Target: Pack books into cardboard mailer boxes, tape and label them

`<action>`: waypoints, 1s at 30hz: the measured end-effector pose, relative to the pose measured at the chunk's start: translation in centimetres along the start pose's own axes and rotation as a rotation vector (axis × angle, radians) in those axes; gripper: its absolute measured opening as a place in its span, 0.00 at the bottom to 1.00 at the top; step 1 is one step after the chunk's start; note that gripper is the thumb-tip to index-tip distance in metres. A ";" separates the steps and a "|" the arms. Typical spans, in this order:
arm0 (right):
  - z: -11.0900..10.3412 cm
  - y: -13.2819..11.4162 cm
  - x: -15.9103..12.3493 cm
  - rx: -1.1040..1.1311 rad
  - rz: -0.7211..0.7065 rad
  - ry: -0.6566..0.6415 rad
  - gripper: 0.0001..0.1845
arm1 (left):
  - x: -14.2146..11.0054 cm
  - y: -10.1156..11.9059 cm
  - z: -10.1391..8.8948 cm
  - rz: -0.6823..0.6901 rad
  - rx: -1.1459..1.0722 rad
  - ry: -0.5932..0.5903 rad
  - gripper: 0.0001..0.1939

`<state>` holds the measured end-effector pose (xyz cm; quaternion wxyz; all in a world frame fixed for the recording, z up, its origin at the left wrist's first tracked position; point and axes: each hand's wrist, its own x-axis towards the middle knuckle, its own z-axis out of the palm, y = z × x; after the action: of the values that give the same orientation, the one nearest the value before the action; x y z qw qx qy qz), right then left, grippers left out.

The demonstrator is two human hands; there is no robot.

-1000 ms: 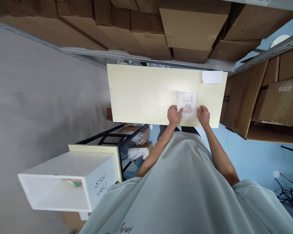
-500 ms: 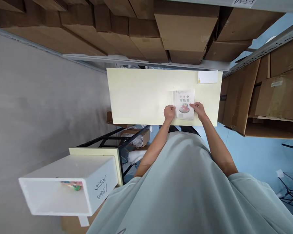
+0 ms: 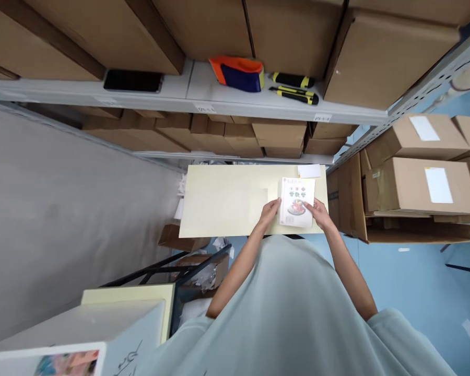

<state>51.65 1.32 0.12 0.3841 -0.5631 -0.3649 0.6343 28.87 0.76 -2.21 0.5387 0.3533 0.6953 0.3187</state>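
A flat white packet (image 3: 296, 214) is held a little above the cream table (image 3: 223, 203). Its printed face has small flower and leaf pictures over a larger coloured picture. My left hand (image 3: 270, 210) is closed at the packet's left edge. On the other side my right hand (image 3: 319, 213) grips the right edge, thumb on the printed face and fingers hidden beneath. A white card or flat box (image 3: 309, 171) lies at the table's far right corner, just beyond the packet.
Above the table, a grey shelf (image 3: 203, 99) bears cardboard boxes, a phone (image 3: 133, 81), an orange-and-blue object (image 3: 241, 73) and two yellow-black utility knives (image 3: 293, 80). Cartons (image 3: 423, 183) stand at right. A white foam bin (image 3: 74, 334) sits lower left, near a grey wall (image 3: 62, 209).
The camera view has tilted up, bringing the upper shelf into sight. Both hands have raised the packet off the table, and my right hand now grips its edge more fully.
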 end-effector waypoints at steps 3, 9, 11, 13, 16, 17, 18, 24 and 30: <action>0.1 -2.9 -1.1 -0.019 -0.026 -0.027 0.36 | -0.9 2.2 -0.6 0.067 -0.185 -0.057 0.20; 2.6 -5.5 0.4 -0.051 -0.059 -0.075 0.39 | -1.8 5.1 -3.2 0.143 -0.245 0.149 0.15; 3.8 -5.4 1.5 -0.083 -0.055 -0.034 0.43 | -2.1 5.9 -4.5 0.215 -0.216 0.226 0.13; 5.5 -5.3 2.4 -0.146 -0.076 0.061 0.46 | -2.5 6.6 -5.8 0.331 -0.129 0.305 0.13; 9.4 -5.4 2.3 -0.139 -0.087 0.040 0.49 | -3.2 7.5 -7.6 0.541 0.090 0.395 0.13; 11.1 -5.6 1.9 -0.101 -0.077 -0.023 0.49 | -3.4 7.6 -8.1 0.604 0.170 0.402 0.13; 12.9 -5.8 1.4 -0.060 -0.071 -0.082 0.49 | -3.6 7.6 -8.5 0.660 0.248 0.400 0.13; 22.3 -7.0 -1.1 -0.105 -0.230 -0.014 0.31 | -4.8 6.4 -11.6 0.828 0.581 0.361 0.14; 25.7 -7.8 -0.4 -0.201 -0.199 0.035 0.33 | -6.6 5.1 -19.7 0.874 0.346 0.135 0.17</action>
<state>26.72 3.56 9.82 0.3931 -0.5705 -0.4741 0.5433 11.53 -3.23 9.74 0.2407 0.6758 0.5580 0.4171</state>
